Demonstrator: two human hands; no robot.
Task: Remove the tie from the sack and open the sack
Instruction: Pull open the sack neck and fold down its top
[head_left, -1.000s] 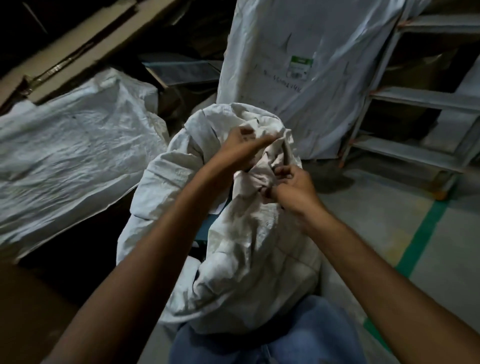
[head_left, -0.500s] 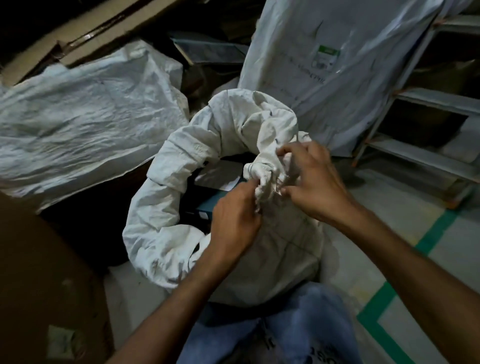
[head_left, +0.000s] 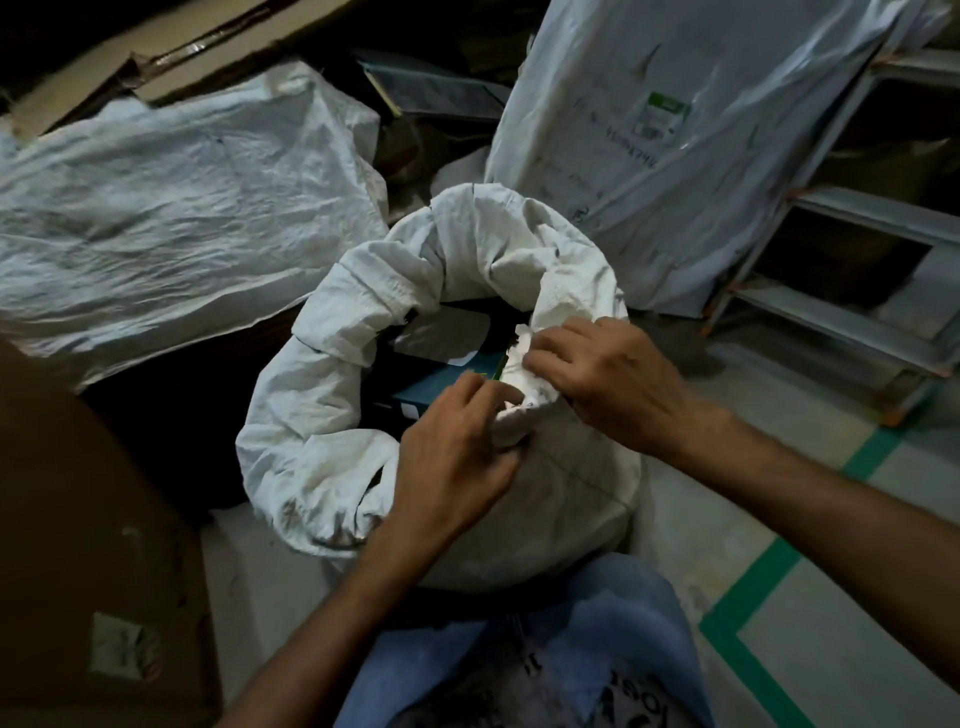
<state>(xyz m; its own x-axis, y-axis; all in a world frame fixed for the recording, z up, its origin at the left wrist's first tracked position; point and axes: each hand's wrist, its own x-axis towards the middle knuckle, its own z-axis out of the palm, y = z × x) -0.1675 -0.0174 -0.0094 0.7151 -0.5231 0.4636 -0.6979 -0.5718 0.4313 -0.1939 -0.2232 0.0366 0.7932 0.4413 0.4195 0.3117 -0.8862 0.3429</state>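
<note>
A white woven sack (head_left: 322, 415) stands on the floor in front of me, its top rolled down into a thick ring around a dark opening. At the ring's near right side the fabric is bunched into a knot-like wad (head_left: 519, 410). My left hand (head_left: 457, 457) pinches that wad from below and the left. My right hand (head_left: 608, 379) grips the same bunched fabric from the right. A thin green strand (head_left: 497, 371) shows between my fingers. A dark teal box (head_left: 436, 387) lies inside the sack.
A flat white sack (head_left: 171, 218) lies at the left and a tall white sack (head_left: 675, 140) stands behind. A metal shelf rack (head_left: 841, 312) is at the right. A brown carton (head_left: 88, 545) sits near left. Green floor tape (head_left: 748, 587) runs at the right.
The sack's rolled top has spread wider, showing the box inside. Both hands have shifted down onto the bunched fabric at the near right of the ring.
</note>
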